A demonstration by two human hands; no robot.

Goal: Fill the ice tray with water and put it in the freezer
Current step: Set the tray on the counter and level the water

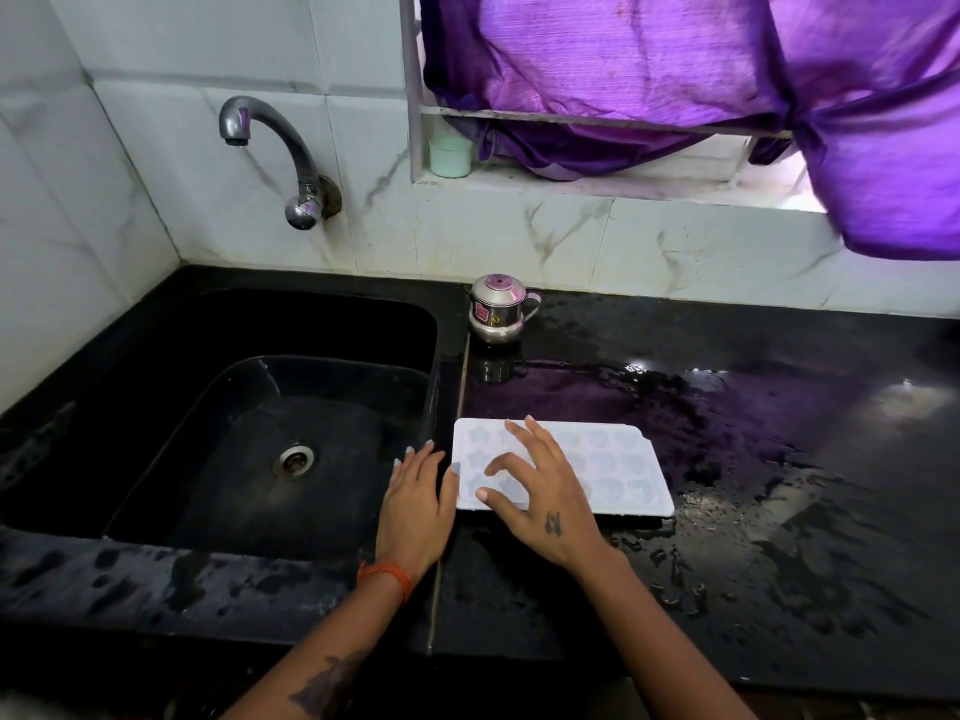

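A white ice tray [618, 467] with star and round moulds lies flat on the wet black counter [753, 511], just right of the sink. My right hand [540, 496] hovers over or rests on the tray's left half, fingers spread and straight. My left hand [415, 506] lies at the tray's left edge with straight fingers, its thumb touching that edge. The black sink [270, 449] with its metal drain is to the left. A curved metal tap [275, 148] juts from the tiled wall above the sink; no water runs from it.
A small steel pot [497, 309] with a lid stands at the counter's back, behind the tray. A pale green cup [450, 157] sits on the window ledge. A purple curtain [727, 70] hangs over the window at top right. Water droplets cover the counter.
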